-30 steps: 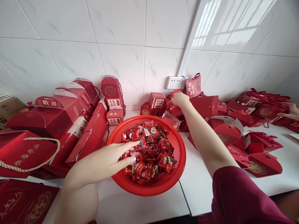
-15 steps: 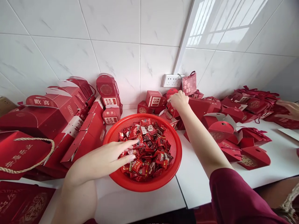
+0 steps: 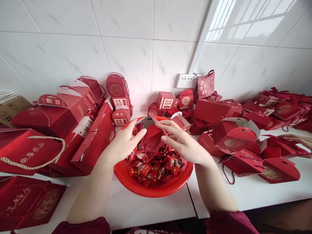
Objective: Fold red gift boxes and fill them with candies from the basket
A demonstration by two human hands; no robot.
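A small red box with its top flaps up is held over the red basket. My left hand grips its left side, thumb toward the flap. On the right side my right hand has its fingers and thumb round the box's edge. Below the box, red-wrapped candies fill the basket. The box's lower part blends with the candies, so its base is hard to make out.
Red boxes and a rope-handled bag stand at left. More boxes spread over the right side. By the wall is a power strip. Another person's hand shows at far right.
My right hand has come back from the boxes by the wall to the basket, and a red box is now between both hands. My left hand has lifted off the candies. The view has shifted slightly.
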